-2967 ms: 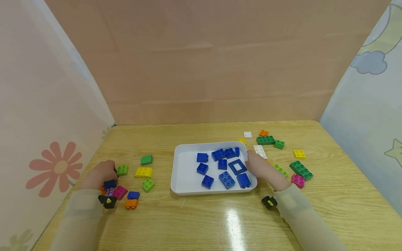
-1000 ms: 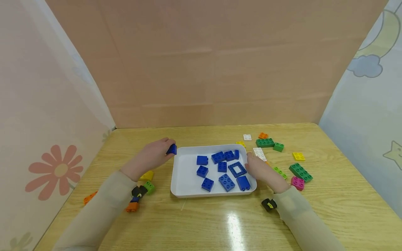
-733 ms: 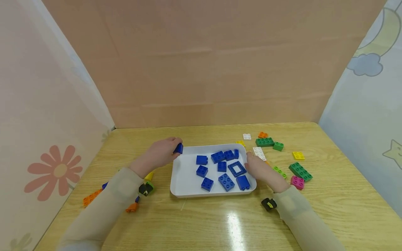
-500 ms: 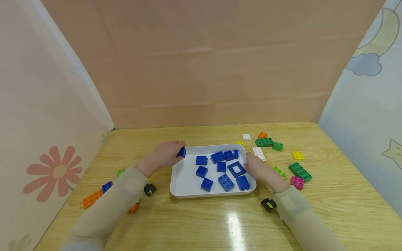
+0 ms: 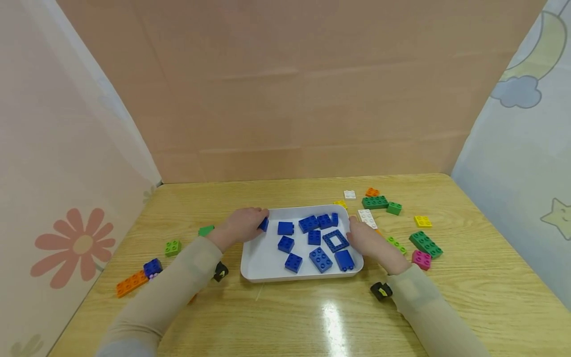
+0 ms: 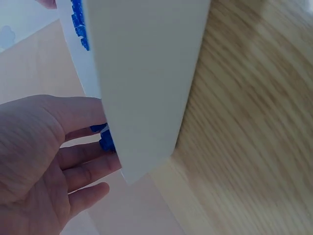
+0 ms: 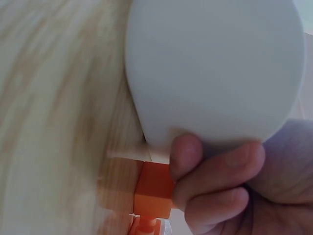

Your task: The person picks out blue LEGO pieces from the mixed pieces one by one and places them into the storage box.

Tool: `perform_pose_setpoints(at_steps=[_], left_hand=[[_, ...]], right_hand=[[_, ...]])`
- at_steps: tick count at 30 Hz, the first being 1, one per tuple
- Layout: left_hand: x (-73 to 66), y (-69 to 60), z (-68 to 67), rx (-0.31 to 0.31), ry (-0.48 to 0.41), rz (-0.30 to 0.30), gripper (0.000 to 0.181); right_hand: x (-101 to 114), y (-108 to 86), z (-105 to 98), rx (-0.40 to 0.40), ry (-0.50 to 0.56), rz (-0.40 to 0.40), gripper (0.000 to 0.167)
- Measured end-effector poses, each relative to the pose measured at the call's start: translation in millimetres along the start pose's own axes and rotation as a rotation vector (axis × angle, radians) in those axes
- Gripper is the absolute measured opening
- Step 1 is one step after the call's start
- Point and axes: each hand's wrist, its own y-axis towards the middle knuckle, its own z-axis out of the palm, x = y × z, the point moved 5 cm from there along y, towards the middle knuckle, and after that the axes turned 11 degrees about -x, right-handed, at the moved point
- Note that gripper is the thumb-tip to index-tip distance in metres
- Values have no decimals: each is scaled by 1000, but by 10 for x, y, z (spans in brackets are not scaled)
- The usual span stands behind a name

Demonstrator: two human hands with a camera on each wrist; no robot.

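A white tray stands mid-table with several blue building bricks spread inside, including a square blue frame. My left hand pinches a blue brick over the tray's back left corner. In the left wrist view, that brick shows between thumb and fingers, partly hidden behind the tray wall. At the tray's right side, my right hand holds the edge. Its curled fingers press on the outer wall in the right wrist view; the thumb is hidden there.
Right of the tray lie loose bricks: green, pink, yellow and white. On the left are an orange brick, a blue brick and a lime brick; my left sleeve covers others.
My left hand has come from the bricks at the left to the tray with a blue brick, then lowered it just inside the left edge. My right hand stays on the tray.
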Motion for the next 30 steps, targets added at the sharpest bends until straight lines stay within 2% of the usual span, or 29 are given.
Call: perform_pose_setpoints(at_steps=[9, 15, 30], left_hand=[[32, 24, 112, 43, -38, -1, 33], [51, 31, 166, 43, -55, 17, 32], [51, 27, 191, 31, -18, 43, 29]], right_hand=[[-1, -2, 0, 3, -3, 12, 48], [-3, -2, 5, 4, -2, 12, 48], [9, -5, -5, -7, -17, 1, 47]])
